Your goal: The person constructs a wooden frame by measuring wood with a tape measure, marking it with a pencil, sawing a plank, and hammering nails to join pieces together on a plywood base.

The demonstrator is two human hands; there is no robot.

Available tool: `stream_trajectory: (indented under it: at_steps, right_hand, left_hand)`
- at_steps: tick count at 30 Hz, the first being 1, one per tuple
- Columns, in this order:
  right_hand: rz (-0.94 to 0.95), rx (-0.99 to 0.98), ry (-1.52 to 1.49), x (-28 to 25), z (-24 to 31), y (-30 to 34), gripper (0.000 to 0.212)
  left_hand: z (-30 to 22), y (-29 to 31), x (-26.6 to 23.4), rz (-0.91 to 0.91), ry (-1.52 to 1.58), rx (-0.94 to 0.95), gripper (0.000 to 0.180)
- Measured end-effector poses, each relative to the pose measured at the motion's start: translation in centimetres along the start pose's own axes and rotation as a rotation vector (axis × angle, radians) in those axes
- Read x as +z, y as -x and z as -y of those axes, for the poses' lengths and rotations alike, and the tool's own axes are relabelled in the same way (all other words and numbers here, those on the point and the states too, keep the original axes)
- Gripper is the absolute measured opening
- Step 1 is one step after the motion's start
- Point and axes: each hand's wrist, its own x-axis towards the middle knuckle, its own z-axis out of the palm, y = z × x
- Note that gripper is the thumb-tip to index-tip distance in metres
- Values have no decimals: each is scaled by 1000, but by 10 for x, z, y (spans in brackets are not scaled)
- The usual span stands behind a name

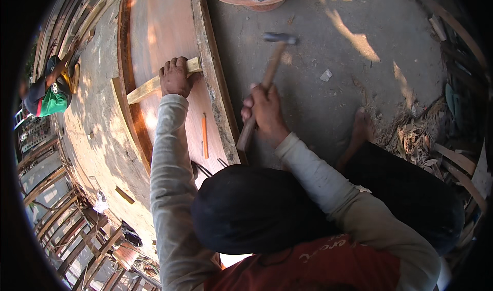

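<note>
My left hand [175, 78] is wrapped over a short pale wooden strip [144, 91] near its right end. The strip lies crosswise over a plywood panel [162, 21], between two long side battens. In my right hand [267, 114] is a hammer [272, 67], gripped around its wooden handle and held right of the panel. Its metal head points away from me and is slightly blurred. An orange pencil-like stick [205, 137] rests on the plywood below the strip. Whether a nail sits under my left fingers cannot be made out.
A clay-coloured basin [246, 2] of nails stands at the far edge. Another person [54, 93] crouches at the left. Wood scraps and dry leaves [413, 137] lie at the right, beside my bare foot [359, 129]. Stacked timber lines the lower left.
</note>
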Motion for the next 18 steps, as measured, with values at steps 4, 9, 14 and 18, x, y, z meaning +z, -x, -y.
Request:
stream_trajectory:
  at_steps: [4,9,14,18]
  right_hand:
    - [345,145,204,-20,6,0,25]
    - [-120,-263,-228,-4,22,-16,22]
    - [356,100,371,-3,-14,14,22]
    - [476,-332,779,17,54,9,24]
  left_hand:
    - [2,1,-1,11,-10,1,59]
    - [-7,0,-9,-48,23,6,61]
    - [-1,9,-6,22,19,-29,62]
    - [-10,6,-21,45,116,-27,56]
